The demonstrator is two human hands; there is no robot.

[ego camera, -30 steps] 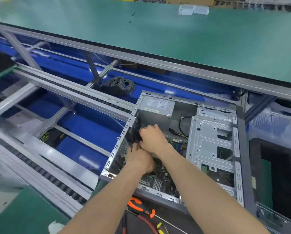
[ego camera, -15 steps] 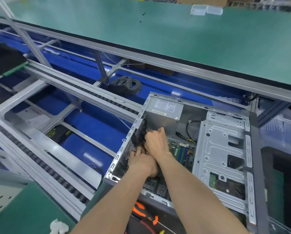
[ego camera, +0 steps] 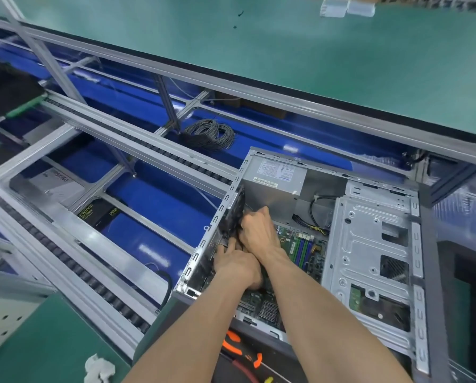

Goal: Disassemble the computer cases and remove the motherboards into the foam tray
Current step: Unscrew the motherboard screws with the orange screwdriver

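One open computer case (ego camera: 375,244) is seen; its black rear fan (ego camera: 235,214) is gripped by the right hand (ego camera: 259,230), with the left hand (ego camera: 238,265) just nearer, its grip hidden.

2 bare forearms, no sleeves, gloves or apparently rings in view.
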